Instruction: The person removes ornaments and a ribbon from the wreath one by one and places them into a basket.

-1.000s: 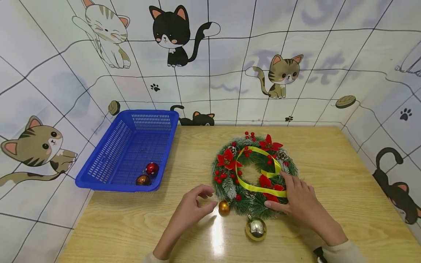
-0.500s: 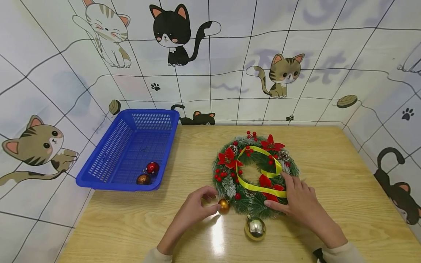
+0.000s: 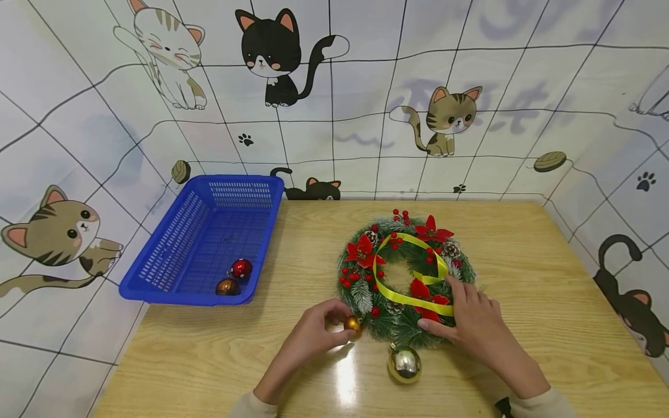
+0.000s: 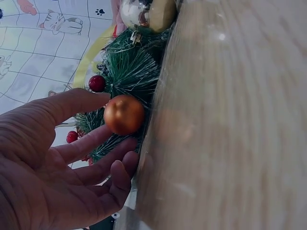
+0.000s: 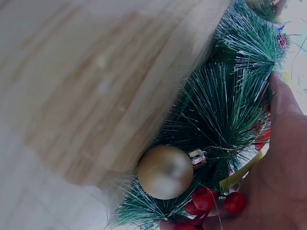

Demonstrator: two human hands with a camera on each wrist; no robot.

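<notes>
A green Christmas wreath [image 3: 384, 326] with red flowers, berries, pine cones and a yellow ribbon [image 3: 385, 292] lies on the table. At its lower left edge my left hand [image 3: 317, 329] pinches a small orange-gold bauble [image 3: 353, 326] between thumb and fingers; the left wrist view shows the bauble [image 4: 124, 115] close up. My right hand [image 3: 478, 319] grips the wreath's right side, thumb across the front. Beside that hand, a matte gold bauble [image 5: 165, 172] appears in the right wrist view, hidden in the head view. A larger shiny gold bauble [image 3: 405, 364] rests at the wreath's near edge.
On the left stands a blue plastic basket [image 3: 269, 232] holding a red bauble [image 3: 241, 268] and a brown bauble [image 3: 227, 287]. A cat-patterned backdrop [image 3: 360, 98] rises behind and beside the wooden table [image 3: 543, 278].
My left hand has moved right to the orange-gold bauble and taken it between thumb and fingers; the bauble has shifted slightly. My right hand keeps its place on the wreath.
</notes>
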